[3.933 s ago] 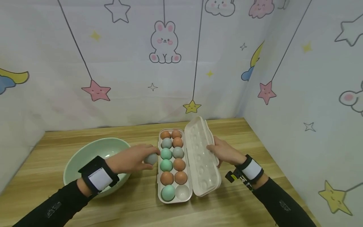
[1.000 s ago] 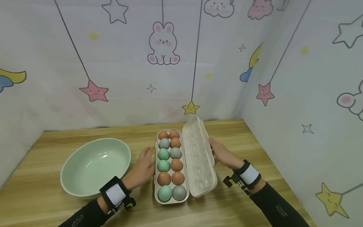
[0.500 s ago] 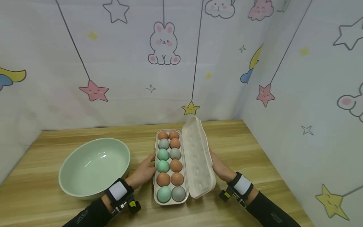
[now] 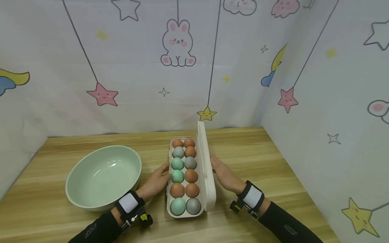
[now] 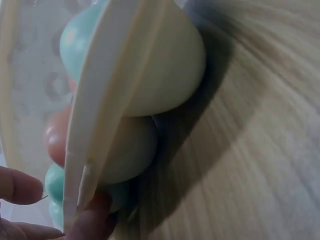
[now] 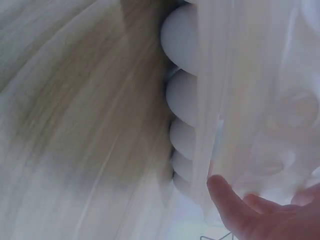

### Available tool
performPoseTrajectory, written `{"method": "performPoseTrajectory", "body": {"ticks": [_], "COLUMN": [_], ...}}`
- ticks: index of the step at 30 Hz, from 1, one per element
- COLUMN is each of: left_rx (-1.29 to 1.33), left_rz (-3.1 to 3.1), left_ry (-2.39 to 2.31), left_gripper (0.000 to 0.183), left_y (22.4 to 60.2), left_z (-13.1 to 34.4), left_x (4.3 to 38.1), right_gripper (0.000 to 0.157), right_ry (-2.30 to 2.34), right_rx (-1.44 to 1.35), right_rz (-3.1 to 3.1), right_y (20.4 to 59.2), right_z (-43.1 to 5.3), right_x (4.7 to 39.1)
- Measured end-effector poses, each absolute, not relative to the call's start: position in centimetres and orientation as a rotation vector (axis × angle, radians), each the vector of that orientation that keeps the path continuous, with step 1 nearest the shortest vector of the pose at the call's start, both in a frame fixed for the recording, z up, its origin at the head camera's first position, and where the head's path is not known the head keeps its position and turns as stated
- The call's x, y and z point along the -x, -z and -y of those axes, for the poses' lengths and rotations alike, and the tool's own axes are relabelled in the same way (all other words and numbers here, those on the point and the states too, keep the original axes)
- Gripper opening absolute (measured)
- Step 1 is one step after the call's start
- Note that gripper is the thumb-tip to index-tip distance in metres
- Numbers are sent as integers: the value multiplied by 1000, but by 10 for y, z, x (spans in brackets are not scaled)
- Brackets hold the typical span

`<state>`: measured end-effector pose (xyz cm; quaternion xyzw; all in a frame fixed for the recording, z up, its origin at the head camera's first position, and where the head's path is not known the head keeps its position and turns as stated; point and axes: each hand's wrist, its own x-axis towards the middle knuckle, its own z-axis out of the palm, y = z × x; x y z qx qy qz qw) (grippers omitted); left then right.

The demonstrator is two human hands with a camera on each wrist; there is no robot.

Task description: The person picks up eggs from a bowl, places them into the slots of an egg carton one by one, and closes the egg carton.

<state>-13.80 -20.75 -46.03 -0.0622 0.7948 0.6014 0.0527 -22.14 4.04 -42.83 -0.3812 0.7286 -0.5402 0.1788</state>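
The egg carton [image 4: 168,202] stands in the middle of the table, filled with brown, green and grey eggs in two rows. Its lid [image 4: 209,189] is raised nearly upright on the right side. My left hand [image 4: 156,182] holds the carton's left rim, and the left wrist view shows a finger [image 5: 92,220] against its outside with another fingertip over the eggs. Behind the lid, my right hand [image 4: 226,175] rests against its outer face; in the right wrist view the fingers [image 6: 225,200] lie extended along the dimpled lid.
A large pale green bowl [image 4: 103,179] sits on the wooden table [image 4: 243,145] to the left of the carton. White cloth walls [image 4: 136,60] with cartoon prints rise along the back and the sides.
A grey egg from my left hand now sits in the front right cup. That hand has moved to the carton's left rim. My right hand has swung the lid left, from leaning back to nearly upright.
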Motion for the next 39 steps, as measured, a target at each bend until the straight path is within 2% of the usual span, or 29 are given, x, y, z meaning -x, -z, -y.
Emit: {"method": "performPoseTrajectory", "body": {"ticks": [4, 8, 13, 17, 20, 33, 39], "left_rx": [235, 229, 299, 372, 421, 373, 377], "left_rz": [-2369, -2222, -2002, -1931, -1892, -1882, -1900], "left_ry": [-1863, -1990, -2141, -2184, -2212, -2192, -2186], "left_gripper": [54, 54, 65, 80, 83, 57, 51], "left_y": [457, 456, 456, 454, 454, 459, 463], "left_z": [205, 202, 203, 207, 208, 197, 193], "left_x": [139, 138, 140, 142, 144, 147, 146], "right_gripper": [55, 58, 59, 58, 58, 53, 52], "right_ry": [1347, 1065, 843, 753, 693, 499, 443], "right_rx": [1246, 1273, 1319, 1303, 1283, 1271, 1314], "right_rz": [-2224, -2466, -2560, -2605, -2640, -2644, -2655], "right_y": [432, 437, 442, 441, 443, 443, 445], "right_z": [-33, -35, -30, -23, -18, -9, -8], "right_x": [218, 212, 208, 203, 200, 195, 195]}}
